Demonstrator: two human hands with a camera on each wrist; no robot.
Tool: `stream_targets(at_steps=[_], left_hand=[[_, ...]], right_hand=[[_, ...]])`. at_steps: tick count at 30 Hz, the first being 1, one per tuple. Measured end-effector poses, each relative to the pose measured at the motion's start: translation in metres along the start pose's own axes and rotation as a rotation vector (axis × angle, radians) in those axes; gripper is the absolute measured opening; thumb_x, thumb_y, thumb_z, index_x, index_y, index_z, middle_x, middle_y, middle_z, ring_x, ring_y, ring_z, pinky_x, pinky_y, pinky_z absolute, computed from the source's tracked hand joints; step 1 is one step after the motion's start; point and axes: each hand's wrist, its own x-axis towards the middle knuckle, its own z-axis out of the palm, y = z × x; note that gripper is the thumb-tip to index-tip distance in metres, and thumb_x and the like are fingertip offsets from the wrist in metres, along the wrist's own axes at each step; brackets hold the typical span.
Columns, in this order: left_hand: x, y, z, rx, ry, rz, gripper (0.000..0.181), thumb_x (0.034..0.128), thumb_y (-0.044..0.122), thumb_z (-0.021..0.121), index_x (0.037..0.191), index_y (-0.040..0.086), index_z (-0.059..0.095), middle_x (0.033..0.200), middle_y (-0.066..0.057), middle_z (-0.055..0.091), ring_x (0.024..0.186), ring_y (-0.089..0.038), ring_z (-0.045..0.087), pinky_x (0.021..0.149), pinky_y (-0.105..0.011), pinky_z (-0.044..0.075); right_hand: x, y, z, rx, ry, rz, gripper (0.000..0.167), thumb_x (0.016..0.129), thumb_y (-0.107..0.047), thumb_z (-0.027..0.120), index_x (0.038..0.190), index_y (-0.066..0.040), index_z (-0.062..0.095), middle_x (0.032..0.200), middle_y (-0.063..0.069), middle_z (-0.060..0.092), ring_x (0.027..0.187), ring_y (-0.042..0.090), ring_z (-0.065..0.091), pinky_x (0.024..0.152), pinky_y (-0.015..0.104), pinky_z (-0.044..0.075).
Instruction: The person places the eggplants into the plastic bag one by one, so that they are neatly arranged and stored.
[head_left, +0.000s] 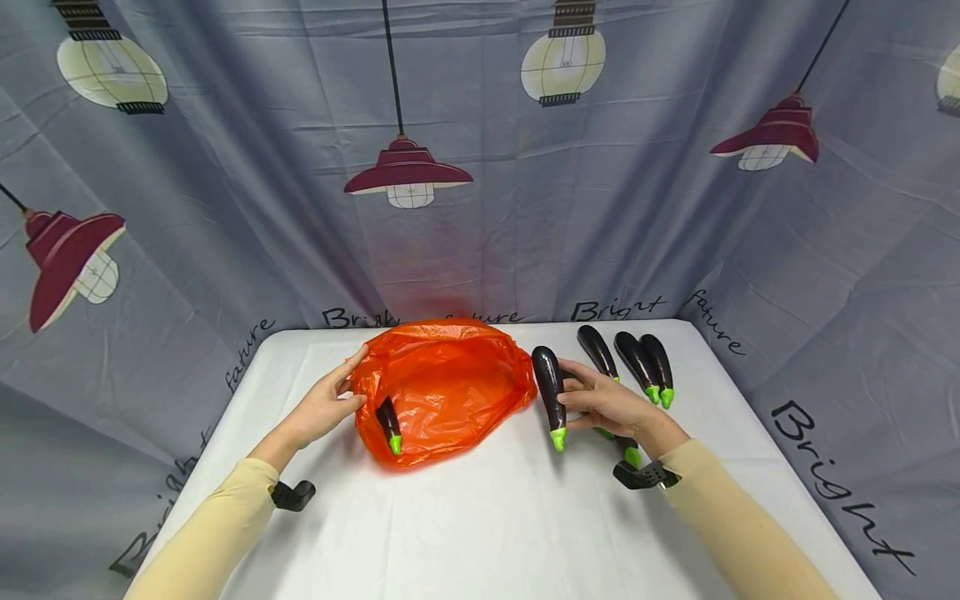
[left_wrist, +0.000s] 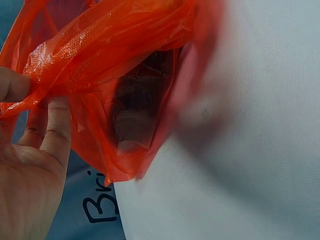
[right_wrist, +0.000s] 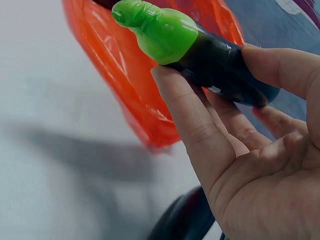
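Observation:
An orange-red plastic bag (head_left: 457,400) lies with its mouth spread wide on the table. My left hand (head_left: 324,410) pinches the bag's left rim between thumb and fingers, seen closely in the left wrist view. One dark eggplant (head_left: 388,423) with a green stem end is inside the bag, near its left side. Just off the bag's right edge, my right hand (head_left: 609,403) holds another eggplant (head_left: 551,392), its green end toward me. In the right wrist view, thumb and fingers grip that eggplant's (right_wrist: 220,65) dark body.
On the right of the white table (head_left: 480,533) lie several more eggplants (head_left: 636,365), one of them partly hidden beneath my right hand and wrist. A printed grey curtain (head_left: 480,250) stands behind the table's far edge.

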Motion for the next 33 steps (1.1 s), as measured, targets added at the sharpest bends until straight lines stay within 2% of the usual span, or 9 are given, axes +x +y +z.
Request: stream_targets(at_steps=[16, 23, 33], left_hand=[[-0.001, 0.0, 0.001, -0.009, -0.001, 0.009, 0.082, 0.0991, 0.003, 0.062, 0.165, 0.03, 0.022, 0.17, -0.011, 0.016, 0.141, -0.04, 0.043, 0.11, -0.056, 0.039], [-0.001, 0.001, 0.0, 0.001, 0.013, -0.006, 0.083, 0.0988, 0.002, 0.061, 0.165, 0.033, 0.021, 0.169, -0.007, 0.021, 0.139, -0.039, 0.046, 0.11, -0.056, 0.04], [0.001, 0.003, 0.001, -0.014, 0.001, 0.012, 0.082, 0.0991, 0.001, 0.06, 0.165, 0.032, 0.021, 0.17, -0.008, 0.017, 0.145, -0.041, 0.037, 0.113, -0.057, 0.034]], right_hand=[[0.03, 0.0, 0.036, -0.006, -0.059, 0.044, 0.084, 0.098, -0.002, 0.065, 0.165, -0.016, 0.017, 0.143, 0.024, 0.05, 0.11, 0.033, 0.066, 0.086, 0.052, 0.058], [0.048, 0.002, 0.053, 0.004, -0.106, 0.061, 0.082, 0.097, -0.002, 0.065, 0.164, -0.019, 0.022, 0.144, 0.024, 0.049, 0.11, 0.036, 0.066, 0.085, 0.051, 0.058], [0.081, 0.009, 0.077, 0.004, -0.111, 0.097, 0.081, 0.095, -0.003, 0.068, 0.162, -0.021, 0.027, 0.141, 0.021, 0.054, 0.1, 0.031, 0.069, 0.078, 0.046, 0.061]])
